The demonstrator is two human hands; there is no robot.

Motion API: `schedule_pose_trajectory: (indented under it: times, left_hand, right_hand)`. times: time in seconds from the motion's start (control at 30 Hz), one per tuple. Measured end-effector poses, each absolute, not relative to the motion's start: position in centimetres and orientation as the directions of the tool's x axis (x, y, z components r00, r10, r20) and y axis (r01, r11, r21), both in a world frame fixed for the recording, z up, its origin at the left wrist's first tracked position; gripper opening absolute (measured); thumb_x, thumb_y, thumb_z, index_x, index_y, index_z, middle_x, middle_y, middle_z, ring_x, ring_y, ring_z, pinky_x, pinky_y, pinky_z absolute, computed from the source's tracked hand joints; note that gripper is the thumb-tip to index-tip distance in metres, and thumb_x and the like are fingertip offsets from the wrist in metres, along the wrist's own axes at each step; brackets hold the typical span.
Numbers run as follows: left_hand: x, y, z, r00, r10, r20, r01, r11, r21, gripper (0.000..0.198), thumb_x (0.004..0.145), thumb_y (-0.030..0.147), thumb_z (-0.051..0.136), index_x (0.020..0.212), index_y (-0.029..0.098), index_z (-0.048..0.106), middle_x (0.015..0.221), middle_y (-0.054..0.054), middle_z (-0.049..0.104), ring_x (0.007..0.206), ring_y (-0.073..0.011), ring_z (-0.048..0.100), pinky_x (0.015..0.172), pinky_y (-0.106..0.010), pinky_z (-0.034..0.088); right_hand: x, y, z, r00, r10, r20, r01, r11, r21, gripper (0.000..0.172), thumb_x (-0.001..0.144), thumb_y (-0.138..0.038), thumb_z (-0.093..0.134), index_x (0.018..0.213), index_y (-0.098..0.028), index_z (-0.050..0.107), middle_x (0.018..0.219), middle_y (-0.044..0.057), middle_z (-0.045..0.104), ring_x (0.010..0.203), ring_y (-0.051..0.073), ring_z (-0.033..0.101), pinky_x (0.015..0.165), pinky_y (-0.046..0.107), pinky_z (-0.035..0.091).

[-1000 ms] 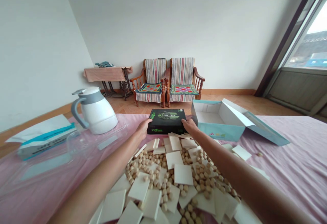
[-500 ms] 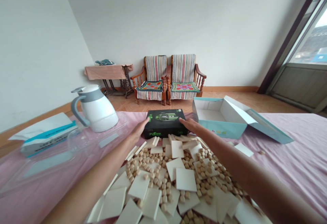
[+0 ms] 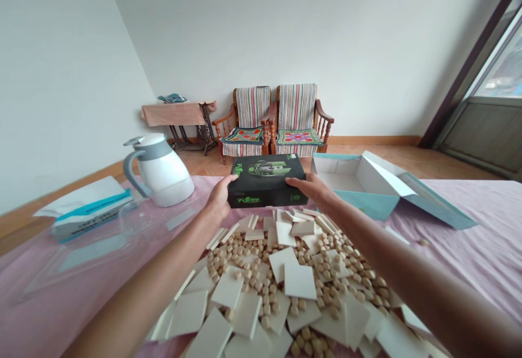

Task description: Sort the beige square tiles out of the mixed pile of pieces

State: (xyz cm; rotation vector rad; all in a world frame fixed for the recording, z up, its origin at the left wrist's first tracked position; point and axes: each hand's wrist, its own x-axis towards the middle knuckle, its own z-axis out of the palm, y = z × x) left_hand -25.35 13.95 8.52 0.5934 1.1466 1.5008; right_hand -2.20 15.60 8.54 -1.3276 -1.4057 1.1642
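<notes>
Black box (image 3: 266, 181) is higher now, up above the white tiles (image 3: 300, 281), pressed between your left hand (image 3: 220, 197) and right hand (image 3: 313, 186), fingers holding its two ends.

You have a black box (image 3: 265, 181) with a stylised green logo (image 3: 237, 168) at the lid's top-left corner and green characters (image 3: 249, 199) on its front side; neither reads clearly. A small green mark (image 3: 295, 197) at that side's right end is illegible. The white packet (image 3: 92, 216) near the left edge of the pink sheet (image 3: 49, 292) carries dark print (image 3: 87, 222), too small to read.
</notes>
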Motion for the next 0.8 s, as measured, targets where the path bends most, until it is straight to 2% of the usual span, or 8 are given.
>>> schedule_pose_trajectory:
  times: [0.1, 0.23, 0.37, 0.5, 0.6, 0.7, 0.8]
  left_hand:
    - [-24.1, 10.5, 11.1, -0.272, 0.946, -0.177, -0.466, 0.031, 0.884, 0.016, 0.067, 0.020, 0.064, 0.079, 0.012, 0.067, 0.068, -0.004, 0.071, 0.057, -0.0158, 0.065, 0.055, -0.024, 0.052]
    - [-22.4, 4.6, 12.5, -0.236, 0.947, -0.219, -0.447, 0.094, 0.889, 0.023, 0.067, 0.021, 0.064, 0.087, 0.011, 0.069, 0.072, -0.006, 0.073, 0.060, -0.0192, 0.066, 0.056, -0.028, 0.054]
    - [-21.3, -0.3, 11.6, -0.285, 0.930, -0.231, -0.415, 0.097, 0.905, 0.030, 0.066, 0.021, 0.066, 0.094, 0.011, 0.069, 0.080, -0.006, 0.074, 0.068, -0.0202, 0.069, 0.060, -0.027, 0.054]
    - [-21.5, -3.0, 9.9, -0.301, 0.914, -0.272, -0.418, 0.130, 0.899, 0.029, 0.068, 0.019, 0.066, 0.096, 0.012, 0.069, 0.081, -0.005, 0.074, 0.067, -0.0212, 0.070, 0.063, -0.030, 0.056]
    - [-22.0, -3.6, 8.7, -0.286, 0.909, -0.305, -0.420, 0.167, 0.892, 0.027, 0.072, 0.017, 0.063, 0.098, 0.012, 0.068, 0.083, -0.006, 0.074, 0.068, -0.0213, 0.070, 0.064, -0.031, 0.057]
    - [-22.6, -3.7, 8.0, -0.238, 0.916, -0.323, -0.419, 0.203, 0.885, 0.029, 0.076, 0.019, 0.063, 0.103, 0.011, 0.068, 0.085, -0.008, 0.075, 0.071, -0.0227, 0.071, 0.065, -0.032, 0.058]
    - [-23.1, -3.6, 7.9, -0.156, 0.937, -0.313, -0.447, 0.216, 0.868, 0.032, 0.082, 0.027, 0.060, 0.109, 0.012, 0.067, 0.092, -0.009, 0.074, 0.079, -0.0240, 0.071, 0.070, -0.034, 0.058]
  right_hand:
    - [-0.6, 11.5, 11.4, -0.100, 0.995, 0.013, 0.202, 0.033, -0.979, 0.035, 0.069, -0.042, 0.067, 0.088, -0.013, 0.068, 0.076, 0.004, 0.068, 0.073, 0.019, 0.062, 0.064, 0.028, 0.048]
    - [1.8, 5.3, 12.8, -0.132, 0.991, -0.021, 0.259, 0.014, -0.966, 0.039, 0.071, -0.046, 0.065, 0.094, -0.014, 0.067, 0.087, 0.007, 0.071, 0.081, 0.021, 0.063, 0.068, 0.030, 0.049]
    - [3.2, 0.7, 12.1, -0.143, 0.988, -0.054, 0.376, 0.004, -0.927, 0.038, 0.074, -0.048, 0.065, 0.097, -0.018, 0.067, 0.094, 0.007, 0.071, 0.088, 0.025, 0.064, 0.075, 0.033, 0.049]
    - [3.4, -1.9, 11.2, -0.171, 0.982, -0.076, 0.471, 0.014, -0.882, 0.038, 0.076, -0.046, 0.063, 0.104, -0.021, 0.065, 0.102, 0.006, 0.071, 0.094, 0.025, 0.063, 0.082, 0.035, 0.049]
    - [3.0, -2.5, 10.3, -0.209, 0.973, -0.096, 0.473, 0.014, -0.881, 0.039, 0.079, -0.048, 0.059, 0.103, -0.019, 0.066, 0.099, 0.005, 0.071, 0.093, 0.025, 0.064, 0.082, 0.037, 0.050]
    - [3.0, -2.5, 9.1, -0.288, 0.957, -0.041, 0.385, 0.077, -0.920, 0.047, 0.082, -0.053, 0.053, 0.112, -0.018, 0.064, 0.107, 0.006, 0.070, 0.100, 0.026, 0.064, 0.088, 0.038, 0.050]
    - [3.3, -2.1, 7.9, -0.252, 0.960, 0.121, 0.339, 0.205, -0.918, 0.056, 0.086, -0.058, 0.044, 0.127, -0.023, 0.058, 0.123, 0.006, 0.064, 0.120, 0.028, 0.053, 0.103, 0.042, 0.040]
